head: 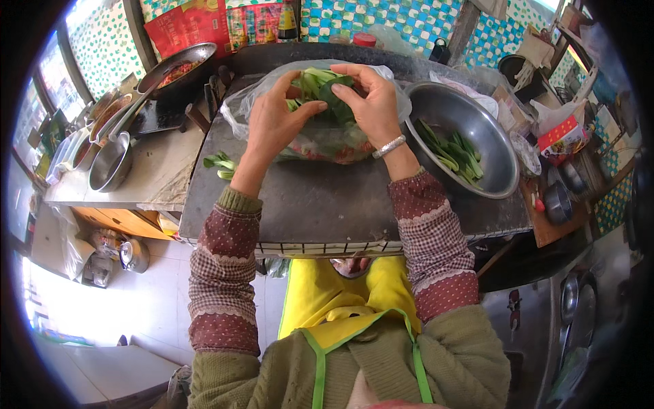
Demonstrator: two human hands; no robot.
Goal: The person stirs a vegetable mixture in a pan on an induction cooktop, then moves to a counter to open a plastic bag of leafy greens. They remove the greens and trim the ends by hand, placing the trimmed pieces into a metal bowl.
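Observation:
Both my hands are raised over a clear plastic bag (237,110) on the dark counter, holding leafy greens (327,92) between them. My left hand (281,112) grips the pale stalk side, with some fingertips hidden behind the leaves. My right hand (370,99), with a silver bracelet on its wrist, pinches a dark leaf between thumb and fingers. More greens and something reddish show through the bag. To the right, a steel basin (493,153) holds separate green leaves (457,156). A small bok choy piece (220,163) lies on the counter beside my left forearm.
A wok (202,53) with red food sits at the back left, near a steel bowl (110,163) and several food containers. A red-lidded jar (364,40) and a sauce bottle (287,23) stand behind the counter. Bags and metal bowls (557,202) crowd the right side.

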